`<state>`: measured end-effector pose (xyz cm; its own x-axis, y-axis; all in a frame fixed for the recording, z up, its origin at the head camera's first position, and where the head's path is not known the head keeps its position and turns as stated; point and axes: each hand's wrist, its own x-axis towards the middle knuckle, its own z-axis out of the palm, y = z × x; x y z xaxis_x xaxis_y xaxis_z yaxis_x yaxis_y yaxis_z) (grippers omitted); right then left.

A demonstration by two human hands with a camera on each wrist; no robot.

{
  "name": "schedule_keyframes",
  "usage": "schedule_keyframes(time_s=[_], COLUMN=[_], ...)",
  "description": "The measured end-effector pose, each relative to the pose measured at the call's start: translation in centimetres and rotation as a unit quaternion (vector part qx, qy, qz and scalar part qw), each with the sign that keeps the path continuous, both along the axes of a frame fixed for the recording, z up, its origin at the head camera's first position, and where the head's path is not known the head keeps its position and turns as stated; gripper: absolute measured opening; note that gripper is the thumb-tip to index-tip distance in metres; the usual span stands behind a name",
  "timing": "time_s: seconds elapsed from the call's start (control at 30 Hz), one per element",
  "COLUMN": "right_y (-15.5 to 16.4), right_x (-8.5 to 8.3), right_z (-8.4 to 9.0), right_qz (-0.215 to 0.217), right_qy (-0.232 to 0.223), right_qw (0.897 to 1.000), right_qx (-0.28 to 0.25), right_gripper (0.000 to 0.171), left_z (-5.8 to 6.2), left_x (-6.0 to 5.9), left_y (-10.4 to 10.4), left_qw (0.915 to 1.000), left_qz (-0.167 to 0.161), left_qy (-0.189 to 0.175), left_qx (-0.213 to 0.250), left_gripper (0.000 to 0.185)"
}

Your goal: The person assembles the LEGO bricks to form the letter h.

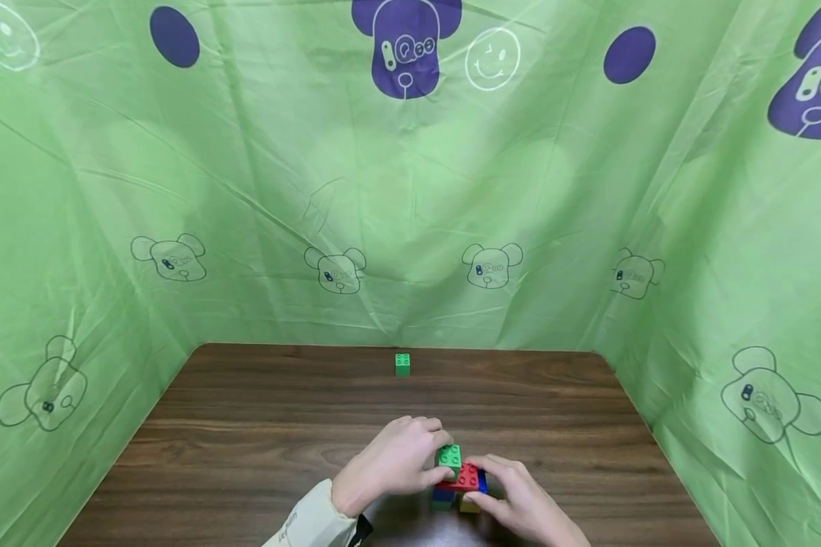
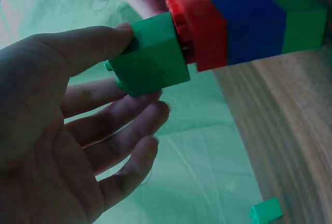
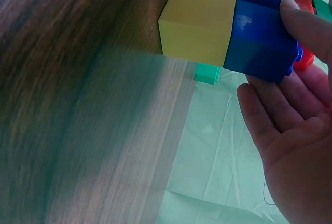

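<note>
My left hand (image 1: 398,461) pinches a green brick (image 2: 150,55) between thumb and fingers. That brick sits tilted against the studded top of a red brick (image 2: 206,29), with a small gap showing on one side. Beneath the red brick is a stack with a blue brick (image 2: 254,27) above a green brick (image 2: 306,21). Beside it stands a yellow brick (image 3: 197,24) with another blue brick (image 3: 262,40) on top, a few of its studs uncovered. My right hand (image 1: 522,497) grips this second blue brick, thumb on its near side and fingers behind.
A lone green brick (image 1: 402,365) stands near the far edge of the dark wooden table (image 1: 280,414). Green fabric (image 1: 410,197) with printed bear heads hangs behind the table and along both sides.
</note>
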<state>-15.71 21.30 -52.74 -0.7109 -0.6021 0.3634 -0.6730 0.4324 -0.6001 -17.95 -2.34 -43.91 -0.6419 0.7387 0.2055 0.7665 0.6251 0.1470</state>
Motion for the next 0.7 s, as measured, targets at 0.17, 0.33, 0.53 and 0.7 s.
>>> schedule_keyframes(time_s=[0.17,0.33,0.53,0.7], right_y=[0.0,0.0,-0.1,-0.1], right_x=[0.0,0.1,0.1,0.1], right_z=[-0.1,-0.1,0.0,0.0], right_qz=[0.002,0.002,0.002,-0.001], right_qy=[0.018,0.013,0.003,0.011], right_qw=[1.0,1.0,1.0,1.0], right_qx=[-0.005,-0.005,-0.006,-0.01], right_gripper=[0.041,0.041,0.039,0.04], left_z=[-0.1,0.2,0.7,0.9], left_x=[0.2,0.3,0.8,1.0], left_y=[0.1,0.3,0.6,0.9], left_qw=[1.0,0.9998,0.9986,0.9984], left_qz=[0.002,0.009,0.025,0.033], left_qy=[-0.003,0.001,0.019,0.011], left_qx=[-0.004,-0.015,-0.042,-0.044], left_gripper=[0.031,0.031,0.029,0.028])
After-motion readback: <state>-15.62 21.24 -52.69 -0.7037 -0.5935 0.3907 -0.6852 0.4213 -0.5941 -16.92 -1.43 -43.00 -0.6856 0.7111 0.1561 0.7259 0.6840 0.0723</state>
